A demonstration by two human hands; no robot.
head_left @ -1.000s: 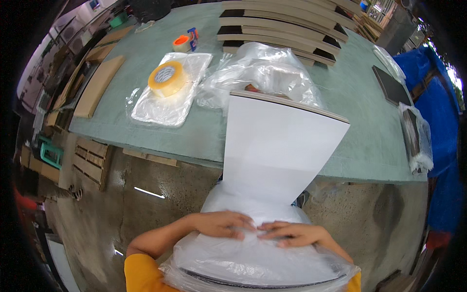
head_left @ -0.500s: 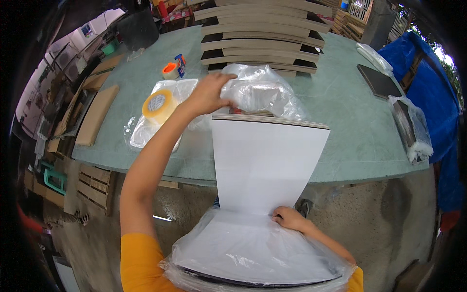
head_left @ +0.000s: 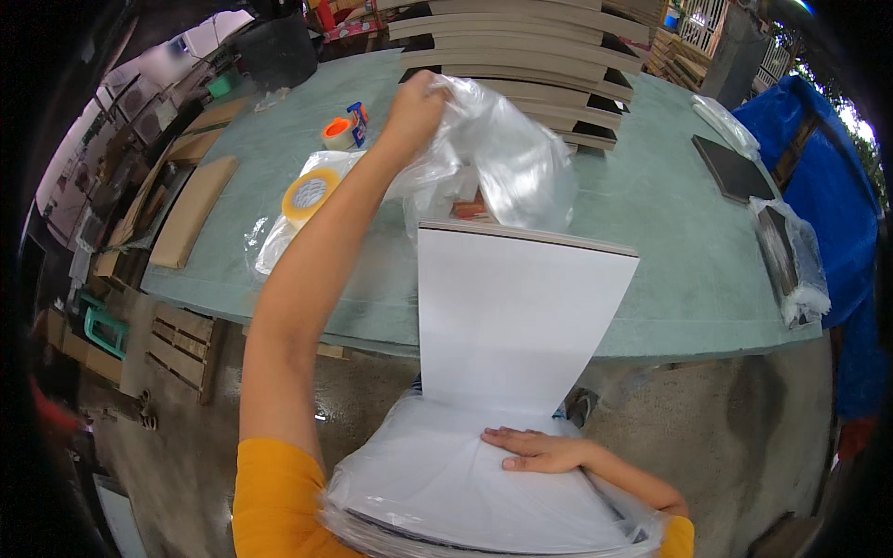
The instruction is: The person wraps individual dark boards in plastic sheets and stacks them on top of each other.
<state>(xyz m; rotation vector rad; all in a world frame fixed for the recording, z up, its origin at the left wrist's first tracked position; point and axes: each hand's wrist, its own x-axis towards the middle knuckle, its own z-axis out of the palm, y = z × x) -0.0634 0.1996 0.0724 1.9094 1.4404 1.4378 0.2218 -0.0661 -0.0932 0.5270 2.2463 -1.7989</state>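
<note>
My left hand (head_left: 418,116) is raised over the table, closed on a bunched clear plastic bag (head_left: 521,149). Below that, a stack of white boards (head_left: 521,307) slants from the table's near edge down toward my body. Its lower part is covered by clear plastic film (head_left: 400,488), gathered in folds near my waist. My right hand (head_left: 539,453) lies palm down on this covered part, fingers stretched out and gripping nothing. Something reddish-brown (head_left: 473,206) shows beside the bag, partly hidden by it.
On the green table (head_left: 688,307) are a yellowish tape roll (head_left: 310,193) lying on folded plastic, a tape dispenser (head_left: 344,130), tall stacked grey boards (head_left: 521,65), a dark panel (head_left: 731,167) and a plastic-wrapped bundle (head_left: 791,265). Cardboard (head_left: 193,212) lies along the left edge.
My left hand has moved up and away, lifting the plastic bag with it. My right hand has shifted left and down onto the film-covered boards, its fingers now spread flat.
</note>
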